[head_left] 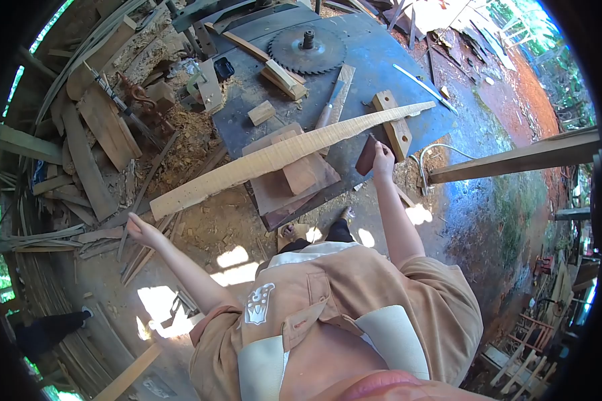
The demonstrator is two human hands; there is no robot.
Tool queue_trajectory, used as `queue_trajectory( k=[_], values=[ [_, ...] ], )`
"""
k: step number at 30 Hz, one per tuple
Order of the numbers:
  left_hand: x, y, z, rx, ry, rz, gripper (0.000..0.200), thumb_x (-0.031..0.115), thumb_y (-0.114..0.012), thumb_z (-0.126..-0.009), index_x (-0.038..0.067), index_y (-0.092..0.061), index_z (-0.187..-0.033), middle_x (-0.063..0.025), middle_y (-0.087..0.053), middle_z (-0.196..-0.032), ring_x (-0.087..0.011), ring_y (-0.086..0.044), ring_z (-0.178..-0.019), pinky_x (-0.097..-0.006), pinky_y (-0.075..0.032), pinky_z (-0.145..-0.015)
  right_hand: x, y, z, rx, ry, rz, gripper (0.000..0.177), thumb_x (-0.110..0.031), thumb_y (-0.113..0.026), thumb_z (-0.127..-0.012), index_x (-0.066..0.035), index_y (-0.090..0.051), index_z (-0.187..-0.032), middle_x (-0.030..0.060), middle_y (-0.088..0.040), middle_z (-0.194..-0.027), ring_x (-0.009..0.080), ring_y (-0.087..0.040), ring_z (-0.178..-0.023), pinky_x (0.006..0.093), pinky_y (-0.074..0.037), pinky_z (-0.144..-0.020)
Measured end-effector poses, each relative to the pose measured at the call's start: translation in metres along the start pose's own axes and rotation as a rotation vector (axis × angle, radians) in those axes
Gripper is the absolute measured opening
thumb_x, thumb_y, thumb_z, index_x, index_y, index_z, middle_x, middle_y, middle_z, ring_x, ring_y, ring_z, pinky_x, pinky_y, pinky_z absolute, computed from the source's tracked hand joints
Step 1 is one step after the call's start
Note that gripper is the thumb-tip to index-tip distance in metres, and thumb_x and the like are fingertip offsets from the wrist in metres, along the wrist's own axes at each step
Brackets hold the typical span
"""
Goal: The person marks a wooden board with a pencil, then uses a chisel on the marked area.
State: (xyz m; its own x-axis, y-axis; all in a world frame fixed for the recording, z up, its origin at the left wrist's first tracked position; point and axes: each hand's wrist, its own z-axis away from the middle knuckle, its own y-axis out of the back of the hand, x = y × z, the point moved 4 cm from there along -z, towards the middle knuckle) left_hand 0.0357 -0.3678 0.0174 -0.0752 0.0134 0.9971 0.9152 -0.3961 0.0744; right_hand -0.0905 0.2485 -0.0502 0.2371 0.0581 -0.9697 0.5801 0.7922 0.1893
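A long, slightly curved pale wooden plank (274, 155) lies slantwise across wooden blocks on the metal table. Its wide left end sticks out past the table, and its narrow tip rests over a block with two holes (399, 137). My right hand (383, 160) grips a dark brown rectangular sheet, which looks like sandpaper (366, 156), just below the plank's right part. My left hand (140, 230) is off the table, just beyond the plank's wide end and apart from it. Its fingers are curled closed; what they hold, if anything, is hidden. A reddish wood block (299, 175) supports the plank's middle.
A circular saw blade (307, 48) stands out of the blue-grey metal table (371, 73). A knife-like tool with a wooden handle (329, 107) lies behind the plank. Small wood blocks (261, 113) and a C-clamp (196, 78) are further left. A wooden beam (515, 158) juts in from the right.
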Motion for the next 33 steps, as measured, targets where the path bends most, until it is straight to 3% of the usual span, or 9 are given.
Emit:
queue_trajectory(
  k=[1,3,5,7,11,13,23,27,33],
  values=[
    [0.036,-0.001,0.002,0.018,-0.381,-0.246,0.063,0.056,-0.048,-0.080,0.006,-0.046,-0.118,-0.0120,-0.048,-0.120,-0.0278,-0.042,-0.114,-0.0420,-0.028,-0.096,0.003,-0.004,0.001,0.001,0.000,0.001,0.033,-0.024,-0.051,-0.086,0.006,-0.058,-0.098,0.0113,-0.062,-0.087,0.0157,-0.056,-0.080,0.0273,-0.043,-0.074],
    [0.088,-0.043,0.036,-0.400,-0.641,-0.361,0.065,0.054,-0.061,-0.072,0.005,-0.050,-0.113,-0.0108,-0.051,-0.117,-0.0256,-0.044,-0.112,-0.0360,-0.032,-0.094,0.004,-0.011,0.000,-0.001,0.151,0.055,0.029,-0.021,-0.053,-0.085,0.006,-0.060,-0.093,0.0101,-0.062,-0.080,0.0148,-0.056,-0.073,0.0273,-0.044,-0.069],
    [0.126,-0.090,0.094,-0.815,-1.109,-0.761,0.073,0.056,-0.065,-0.064,0.005,-0.049,-0.114,-0.0130,-0.050,-0.116,-0.0276,-0.043,-0.112,-0.0385,-0.031,-0.095,0.000,-0.018,0.001,0.008,0.166,0.037,0.027,-0.020,-0.053,-0.085,0.006,-0.061,-0.091,0.0100,-0.062,-0.078,0.0147,-0.056,-0.071,0.0276,-0.044,-0.067],
    [0.126,-0.113,0.137,-0.983,-1.319,-0.964,0.077,0.049,-0.073,-0.054,0.007,-0.049,-0.114,-0.0163,-0.050,-0.114,-0.0319,-0.045,-0.109,-0.0403,-0.035,-0.092,0.004,-0.028,-0.003,-0.027,0.156,0.012,0.026,-0.018,-0.052,-0.085,0.006,-0.060,-0.092,0.0101,-0.062,-0.078,0.0146,-0.056,-0.071,0.0276,-0.044,-0.067],
    [0.066,-0.132,0.123,-1.118,-1.267,-1.112,0.073,0.046,-0.075,-0.052,0.008,-0.051,-0.110,-0.0153,-0.053,-0.110,-0.0317,-0.048,-0.107,-0.0397,-0.039,-0.089,0.006,-0.033,0.003,0.023,0.155,0.027,0.026,-0.018,-0.052,-0.085,0.006,-0.060,-0.093,0.0115,-0.063,-0.082,0.0158,-0.057,-0.076,0.0273,-0.044,-0.071],
    [0.041,-0.135,0.104,-1.198,-0.788,-1.073,0.059,0.037,-0.075,-0.054,0.007,-0.053,-0.100,-0.0164,-0.059,-0.096,-0.0321,-0.055,-0.095,-0.0388,-0.045,-0.079,0.009,-0.026,0.004,0.003,0.141,0.003,0.027,-0.019,-0.053,-0.085,0.006,-0.060,-0.094,0.0120,-0.063,-0.084,0.0159,-0.058,-0.078,0.0270,-0.044,-0.071],
    [0.002,-0.123,0.139,-1.095,-0.530,-0.895,0.035,0.025,-0.070,-0.057,0.005,-0.055,-0.083,-0.0156,-0.061,-0.081,-0.0309,-0.060,-0.075,-0.0382,-0.048,-0.066,0.027,0.062,-0.019,0.162,0.022,0.015,0.032,-0.024,-0.050,-0.086,0.006,-0.060,-0.091,0.0087,-0.062,-0.081,0.0132,-0.054,-0.074,0.0264,-0.043,-0.068],
    [0.016,-0.136,0.139,-1.048,-0.476,-0.820,0.034,0.024,-0.070,-0.058,0.004,-0.055,-0.081,-0.0156,-0.061,-0.079,-0.0312,-0.060,-0.074,-0.0375,-0.048,-0.065,0.032,0.075,-0.021,0.145,0.023,0.032,0.033,-0.025,-0.050,-0.086,0.005,-0.060,-0.093,0.0088,-0.062,-0.082,0.0142,-0.055,-0.073,0.0273,-0.043,-0.068],
    [0.037,-0.164,0.105,-0.847,-0.668,-0.986,0.037,0.028,-0.069,-0.058,0.006,-0.056,-0.084,-0.0144,-0.061,-0.080,-0.0314,-0.060,-0.075,-0.0397,-0.048,-0.065,0.020,0.069,-0.013,0.118,0.012,0.080,0.028,-0.020,-0.052,-0.085,0.005,-0.060,-0.092,0.0101,-0.062,-0.082,0.0144,-0.056,-0.074,0.0275,-0.044,-0.069]
  ],
)
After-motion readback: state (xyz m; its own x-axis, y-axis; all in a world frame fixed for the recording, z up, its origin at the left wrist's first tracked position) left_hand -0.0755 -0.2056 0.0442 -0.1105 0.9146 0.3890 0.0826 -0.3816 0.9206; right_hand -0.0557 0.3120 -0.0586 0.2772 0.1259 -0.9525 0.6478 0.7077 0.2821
